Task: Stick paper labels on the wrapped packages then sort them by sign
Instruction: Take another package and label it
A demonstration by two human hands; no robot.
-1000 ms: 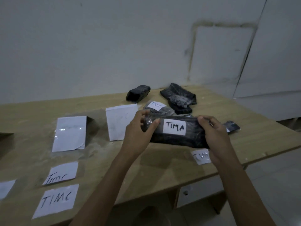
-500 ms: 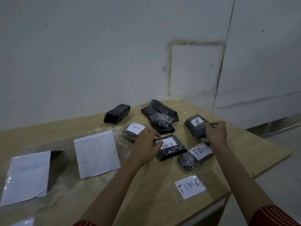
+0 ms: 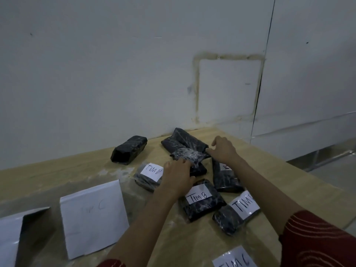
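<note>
Left hand (image 3: 177,177) touches the near end of the shiny wrapped package (image 3: 187,154), fingers loose. Right hand (image 3: 223,151) touches its right end, fingers spread. It lies between them, on a bigger dark bundle (image 3: 183,140).

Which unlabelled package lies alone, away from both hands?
The black package at the far left, near the wall; the other unlabelled ones are piled together.

Black wrapped packages (image 3: 200,211), several bearing white labels (image 3: 198,196), lie clustered.
</note>
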